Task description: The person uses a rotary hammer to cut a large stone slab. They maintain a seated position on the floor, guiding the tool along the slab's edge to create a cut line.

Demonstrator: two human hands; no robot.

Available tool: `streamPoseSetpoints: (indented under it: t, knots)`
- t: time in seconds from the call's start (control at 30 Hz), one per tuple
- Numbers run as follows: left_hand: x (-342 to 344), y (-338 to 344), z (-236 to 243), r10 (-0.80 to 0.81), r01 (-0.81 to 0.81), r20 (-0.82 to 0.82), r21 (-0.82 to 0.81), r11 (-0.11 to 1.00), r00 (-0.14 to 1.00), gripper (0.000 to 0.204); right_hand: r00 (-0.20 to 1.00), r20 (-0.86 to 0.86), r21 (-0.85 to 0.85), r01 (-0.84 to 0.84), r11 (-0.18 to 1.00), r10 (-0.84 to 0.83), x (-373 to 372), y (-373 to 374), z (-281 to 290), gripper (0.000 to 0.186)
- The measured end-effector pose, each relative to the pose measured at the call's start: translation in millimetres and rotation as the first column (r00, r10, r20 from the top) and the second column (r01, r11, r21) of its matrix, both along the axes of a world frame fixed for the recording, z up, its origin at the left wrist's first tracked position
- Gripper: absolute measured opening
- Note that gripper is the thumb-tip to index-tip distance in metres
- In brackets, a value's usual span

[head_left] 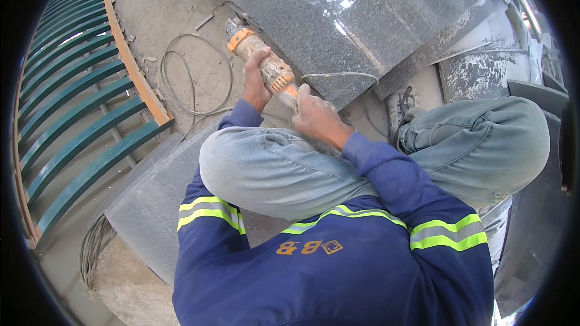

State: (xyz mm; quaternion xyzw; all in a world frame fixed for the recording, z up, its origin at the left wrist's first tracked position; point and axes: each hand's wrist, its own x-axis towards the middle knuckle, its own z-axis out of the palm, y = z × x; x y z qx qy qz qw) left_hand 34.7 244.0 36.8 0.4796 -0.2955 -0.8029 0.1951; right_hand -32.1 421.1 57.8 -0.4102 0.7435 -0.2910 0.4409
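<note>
Orange-bodied angle grinder [266, 66] sits gripped in both of my hands: left hand [255, 81] wrapped round the front of the body, right hand [314, 118] closed on the rear, where the cord [193, 78] leaves. Its disc end meets the edge of one polished grey granite slab [344, 18] just beyond my left hand. One grinder, one cord, two knees close beneath. I judge the looped cord could snag, or the disc kick toward my legs.
</note>
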Motion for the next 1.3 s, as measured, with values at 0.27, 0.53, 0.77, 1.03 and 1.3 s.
streamPoseSetpoints:
  t: [0.27, 0.53, 0.77, 1.03, 1.3]
  knots:
    - [4, 14, 3, -0.007, 0.007, 0.033, 0.01, 1.0, 0.999, 0.03, 0.997, 0.082, 0.06, 0.001, 0.998, -0.006, 2, 16, 10, 0.037]
    - [5, 4, -7, 0.005, -0.005, 0.022, -0.002, 1.0, 1.0, 0.031, 0.999, 0.048, 0.066, -0.013, 0.998, 0.01, -1, 5, 6, 0.038]
    - [8, 3, -10, 0.007, -0.007, 0.027, -0.02, 1.0, 1.0, 0.033, 0.999, 0.05, 0.072, -0.016, 0.997, 0.012, -1, 2, 2, 0.039]
    - [7, 18, 6, -0.01, 0.011, 0.048, -0.012, 1.0, 0.999, 0.035, 0.997, 0.072, 0.098, -0.007, 0.995, 0.0, 1, 14, 15, 0.039]
    - [6, 13, 1, -0.011, 0.01, 0.03, 0.014, 1.0, 0.999, 0.032, 0.998, 0.055, 0.065, 0.012, 0.998, -0.015, 1, 10, 10, 0.037]
